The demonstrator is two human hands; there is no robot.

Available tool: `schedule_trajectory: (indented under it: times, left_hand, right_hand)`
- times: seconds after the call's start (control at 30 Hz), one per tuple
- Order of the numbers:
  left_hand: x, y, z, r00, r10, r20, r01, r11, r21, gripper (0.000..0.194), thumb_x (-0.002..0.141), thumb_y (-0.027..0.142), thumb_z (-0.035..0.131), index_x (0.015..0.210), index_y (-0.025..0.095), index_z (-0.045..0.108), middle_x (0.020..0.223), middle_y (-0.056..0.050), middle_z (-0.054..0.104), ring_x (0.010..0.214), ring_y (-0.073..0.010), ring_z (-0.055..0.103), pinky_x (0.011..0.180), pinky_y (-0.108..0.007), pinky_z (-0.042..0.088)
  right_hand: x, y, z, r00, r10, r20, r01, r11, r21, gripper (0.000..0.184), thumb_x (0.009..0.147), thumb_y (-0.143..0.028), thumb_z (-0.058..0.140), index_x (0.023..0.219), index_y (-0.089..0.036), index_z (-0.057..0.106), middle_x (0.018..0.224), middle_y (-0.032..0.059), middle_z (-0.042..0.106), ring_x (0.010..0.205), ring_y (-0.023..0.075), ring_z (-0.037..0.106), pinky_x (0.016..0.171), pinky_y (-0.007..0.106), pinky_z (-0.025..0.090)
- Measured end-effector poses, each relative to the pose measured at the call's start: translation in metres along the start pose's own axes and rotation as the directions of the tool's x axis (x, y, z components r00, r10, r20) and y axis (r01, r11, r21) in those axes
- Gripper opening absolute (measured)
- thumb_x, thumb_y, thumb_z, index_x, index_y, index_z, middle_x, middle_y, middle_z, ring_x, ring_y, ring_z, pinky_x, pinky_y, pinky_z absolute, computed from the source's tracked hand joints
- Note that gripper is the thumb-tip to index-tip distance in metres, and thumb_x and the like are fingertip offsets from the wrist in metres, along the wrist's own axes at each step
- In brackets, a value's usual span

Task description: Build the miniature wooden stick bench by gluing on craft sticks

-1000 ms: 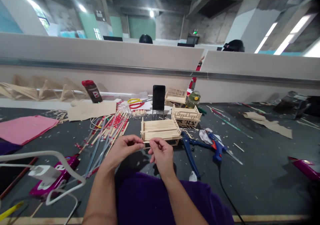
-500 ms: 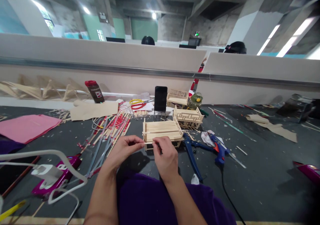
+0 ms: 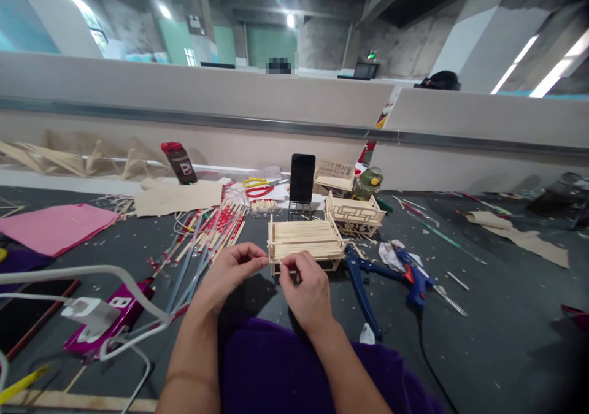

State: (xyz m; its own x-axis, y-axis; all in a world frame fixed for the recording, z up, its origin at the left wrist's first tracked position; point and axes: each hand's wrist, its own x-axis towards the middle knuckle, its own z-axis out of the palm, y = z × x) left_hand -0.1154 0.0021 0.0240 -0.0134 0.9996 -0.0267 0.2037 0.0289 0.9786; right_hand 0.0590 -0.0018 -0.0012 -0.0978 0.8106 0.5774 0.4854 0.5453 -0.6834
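A small bench-like model made of thin wooden sticks [image 3: 301, 233] stands in front of me, with a slatted top and low rails at its ends. At its front left corner, my left hand [image 3: 237, 273] has thumb and forefinger pinched together. My right hand [image 3: 306, 285] is closed just to the right, its fingertips at the model's front edge. Whatever lies between the fingers of either hand is too small to make out. The right hand covers part of the model's front side.
Two similar stick models [image 3: 354, 214] [image 3: 334, 176] stand behind, beside a phone on a stand [image 3: 302, 178]. Blue cutting pliers [image 3: 361, 288] and a blue glue gun [image 3: 418, 282] lie right. Loose sticks [image 3: 225, 221], a purple power strip [image 3: 110, 322] and a white cable [image 3: 115, 273] are left.
The view has shifted slightly, so the table things sit a little further right. Both hands stay at the model's front left corner, with a small gap between their fingertips.
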Motion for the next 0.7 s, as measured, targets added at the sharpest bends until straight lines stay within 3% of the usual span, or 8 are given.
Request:
schedule_trajectory:
  times: [0.07, 0.13, 0.2, 0.3, 0.43, 0.63, 0.7]
  left_hand:
    - [-0.001, 0.000, -0.001, 1.000, -0.009, 0.013, 0.009, 1.000, 0.026, 0.027, 0.071, 0.043, 0.076, 0.079, 0.017, 0.070, 0.066, 0.001, 0.062, 0.054, -0.0099, 0.046, 0.048, -0.020, 0.031]
    - [-0.003, 0.002, -0.001, 0.998, -0.028, 0.065, 0.025, 0.998, 0.050, 0.030, 0.071, 0.044, 0.076, 0.084, 0.017, 0.072, 0.066, 0.000, 0.062, 0.053, -0.0098, 0.045, 0.046, -0.020, 0.029]
    - [-0.005, 0.005, 0.001, 0.991, -0.049, 0.123, 0.040, 0.997, 0.071, 0.033, 0.070, 0.044, 0.076, 0.087, 0.017, 0.073, 0.065, 0.000, 0.063, 0.053, -0.0107, 0.047, 0.046, -0.020, 0.031]
    - [-0.007, 0.008, 0.002, 0.980, -0.065, 0.190, 0.045, 0.994, 0.104, 0.032, 0.069, 0.045, 0.076, 0.084, 0.016, 0.075, 0.060, -0.001, 0.061, 0.053, -0.0119, 0.049, 0.047, -0.021, 0.032]
    - [-0.007, 0.007, -0.001, 0.982, -0.017, 0.187, 0.001, 0.996, 0.085, 0.029, 0.071, 0.044, 0.076, 0.079, 0.016, 0.074, 0.063, -0.002, 0.063, 0.055, -0.0121, 0.051, 0.051, -0.022, 0.037]
    - [-0.006, 0.005, -0.002, 0.987, -0.005, 0.162, -0.005, 0.998, 0.065, 0.028, 0.072, 0.044, 0.075, 0.077, 0.017, 0.071, 0.063, 0.000, 0.060, 0.055, -0.0111, 0.049, 0.049, -0.021, 0.035]
    - [-0.005, 0.004, -0.001, 0.989, -0.009, 0.150, -0.003, 0.997, 0.078, 0.028, 0.074, 0.045, 0.073, 0.077, 0.017, 0.070, 0.062, 0.000, 0.059, 0.054, -0.0107, 0.048, 0.047, -0.020, 0.033]
  right_hand:
    - [0.000, -0.003, 0.000, 0.991, 0.130, 0.008, -0.130, 0.984, 0.118, 0.008, 0.083, -0.016, 0.056, 0.080, -0.019, 0.062, 0.071, -0.0009, 0.059, 0.054, 0.0105, 0.046, 0.057, 0.023, 0.042]
    - [0.000, -0.006, 0.000, 0.967, 0.249, 0.048, -0.252, 0.929, 0.271, 0.013, 0.083, -0.020, 0.055, 0.092, -0.018, 0.065, 0.069, -0.0030, 0.057, 0.049, 0.0089, 0.041, 0.051, 0.021, 0.039]
    - [0.000, -0.010, 0.000, 0.946, 0.311, 0.093, -0.320, 0.851, 0.416, 0.022, 0.085, -0.024, 0.054, 0.103, -0.018, 0.065, 0.070, -0.0030, 0.057, 0.050, 0.0089, 0.044, 0.049, 0.020, 0.039]
    - [-0.001, -0.013, 0.001, 0.927, 0.353, 0.124, -0.361, 0.755, 0.548, 0.015, 0.084, -0.028, 0.058, 0.094, -0.019, 0.065, 0.071, -0.0016, 0.060, 0.056, 0.0104, 0.051, 0.051, 0.020, 0.043]
    - [-0.002, -0.010, 0.002, 0.913, 0.383, 0.138, -0.381, 0.684, 0.622, 0.013, 0.082, -0.031, 0.064, 0.084, -0.019, 0.062, 0.070, -0.0012, 0.061, 0.058, 0.0114, 0.055, 0.054, 0.021, 0.048]
    - [0.000, -0.006, 0.004, 0.902, 0.386, 0.192, -0.414, 0.651, 0.637, 0.012, 0.080, -0.031, 0.067, 0.081, -0.019, 0.063, 0.068, -0.0027, 0.060, 0.055, 0.0103, 0.053, 0.051, 0.021, 0.048]
    - [0.000, -0.006, 0.003, 0.905, 0.373, 0.204, -0.416, 0.680, 0.605, 0.011, 0.081, -0.030, 0.066, 0.080, -0.019, 0.063, 0.067, -0.0030, 0.060, 0.054, 0.0107, 0.053, 0.051, 0.021, 0.049]
